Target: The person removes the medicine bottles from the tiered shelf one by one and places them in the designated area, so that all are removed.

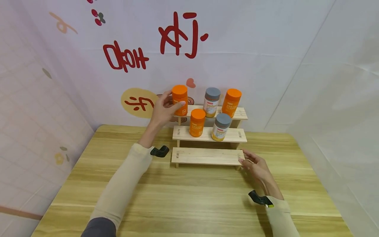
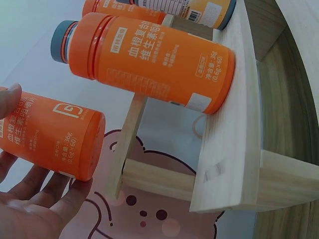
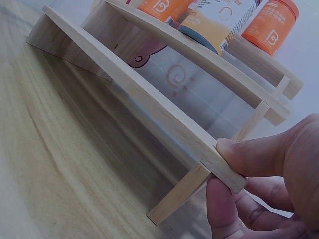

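My left hand (image 1: 163, 110) grips an orange supplement bottle (image 1: 180, 102) at the left end of the top tier, thumb on one side and fingers on the other. In the left wrist view a gap shows between this bottle's base (image 2: 94, 147) and the tier. My right hand (image 1: 258, 168) pinches the right end of the bottom tier of a wooden three-step rack (image 1: 207, 156), thumb on top and fingers beneath. A grey-capped bottle (image 1: 211, 102) and another orange bottle (image 1: 232, 102) stand further right on the top tier.
On the middle tier stand an orange bottle (image 1: 197, 123) and a grey-capped bottle (image 1: 221, 127). The rack rests on a wood-grain table (image 1: 183, 197), near its back edge. Behind it hangs a white printed backdrop (image 1: 251, 49), with more white sheeting on both sides.
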A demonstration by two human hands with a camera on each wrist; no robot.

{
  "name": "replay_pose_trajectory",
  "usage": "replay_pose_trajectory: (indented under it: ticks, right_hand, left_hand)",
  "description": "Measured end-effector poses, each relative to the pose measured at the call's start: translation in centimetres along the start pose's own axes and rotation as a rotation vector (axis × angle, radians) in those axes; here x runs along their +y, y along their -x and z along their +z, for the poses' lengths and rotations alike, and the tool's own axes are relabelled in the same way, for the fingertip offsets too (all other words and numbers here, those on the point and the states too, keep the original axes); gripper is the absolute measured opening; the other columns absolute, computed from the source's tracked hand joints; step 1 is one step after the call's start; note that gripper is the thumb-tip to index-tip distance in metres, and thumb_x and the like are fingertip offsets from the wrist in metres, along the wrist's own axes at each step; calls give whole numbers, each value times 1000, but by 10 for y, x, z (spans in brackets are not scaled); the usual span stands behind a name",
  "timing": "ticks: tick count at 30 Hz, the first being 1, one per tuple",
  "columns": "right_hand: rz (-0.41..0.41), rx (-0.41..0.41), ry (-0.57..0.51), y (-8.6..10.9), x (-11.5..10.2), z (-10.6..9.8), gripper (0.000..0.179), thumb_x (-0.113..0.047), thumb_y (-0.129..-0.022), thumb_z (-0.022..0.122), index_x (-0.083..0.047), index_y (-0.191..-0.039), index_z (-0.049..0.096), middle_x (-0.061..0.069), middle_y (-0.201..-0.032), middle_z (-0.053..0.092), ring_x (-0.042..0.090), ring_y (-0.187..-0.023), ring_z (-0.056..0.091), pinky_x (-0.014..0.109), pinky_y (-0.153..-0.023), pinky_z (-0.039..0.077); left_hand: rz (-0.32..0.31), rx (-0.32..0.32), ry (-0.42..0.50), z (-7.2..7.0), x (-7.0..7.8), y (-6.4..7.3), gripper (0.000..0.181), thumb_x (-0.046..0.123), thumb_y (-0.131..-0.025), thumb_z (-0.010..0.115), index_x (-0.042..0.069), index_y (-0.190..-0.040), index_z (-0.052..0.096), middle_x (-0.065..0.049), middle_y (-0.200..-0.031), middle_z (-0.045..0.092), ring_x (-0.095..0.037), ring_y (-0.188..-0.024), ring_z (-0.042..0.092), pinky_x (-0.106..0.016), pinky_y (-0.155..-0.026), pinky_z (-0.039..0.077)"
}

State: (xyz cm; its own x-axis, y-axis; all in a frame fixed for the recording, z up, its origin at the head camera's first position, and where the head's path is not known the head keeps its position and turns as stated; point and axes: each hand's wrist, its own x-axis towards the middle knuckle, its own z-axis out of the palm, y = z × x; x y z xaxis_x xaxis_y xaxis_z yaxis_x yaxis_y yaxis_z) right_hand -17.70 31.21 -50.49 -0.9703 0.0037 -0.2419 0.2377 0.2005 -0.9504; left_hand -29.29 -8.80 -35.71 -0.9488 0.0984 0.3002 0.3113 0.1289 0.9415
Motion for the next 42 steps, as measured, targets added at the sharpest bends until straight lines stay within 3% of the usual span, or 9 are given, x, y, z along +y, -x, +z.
replay_pose_trajectory:
  ticks: [6, 12, 19, 22, 29, 42]
  right_hand:
    - [0, -2, -20, -1, 0, 1, 71, -22, -98, 72, -5, -158, 38, 7, -132, 56, -1, -101, 64, 17, -87, 56]
    - [-5, 0, -9, 0, 0, 2, 71, -23, -98, 72, -6, -157, 38, 14, -137, 55, -1, -99, 64, 17, -84, 56]
    - [0, 11, -8, -1, 0, 2, 71, -22, -97, 73, -5, -157, 38, 11, -135, 55, -1, -98, 63, 17, -83, 56]
    - [8, 7, -17, -1, -1, 2, 72, -22, -97, 73, -5, -158, 38, 7, -131, 55, -1, -99, 63, 16, -84, 56]
    - [6, 2, -36, 0, 0, 1, 69, -18, -98, 71, -3, -157, 37, -1, -123, 56, 0, -97, 62, 18, -84, 57]
    - [4, 0, -46, -1, 1, 1, 69, -19, -98, 72, -4, -157, 38, 1, -125, 57, 0, -99, 63, 17, -85, 56]
  left_hand:
    - [8, 28, 25, -11, -1, 6, 61, 29, -92, 78, 22, -148, 53, -11, -139, 62, -26, -120, 62, -41, -110, 49]
    - [18, 50, 40, -23, -5, 12, 60, 29, -92, 78, 22, -147, 55, -11, -137, 62, -23, -120, 62, -38, -108, 50]
    - [2, 95, 8, -35, -12, 19, 60, 32, -92, 78, 23, -147, 55, -11, -132, 63, -21, -113, 63, -27, -89, 58]
    - [-4, 110, -2, -39, -15, 22, 59, 31, -92, 78, 23, -146, 55, -11, -133, 64, -20, -114, 63, -27, -94, 54]
    - [-20, 119, -5, -47, -26, 28, 60, 31, -93, 77, 20, -147, 55, -11, -136, 62, -22, -122, 61, -38, -110, 50]
    - [-85, 126, -28, -53, -54, 38, 61, 30, -92, 79, 18, -147, 55, -12, -134, 63, -21, -117, 62, -40, -109, 49]
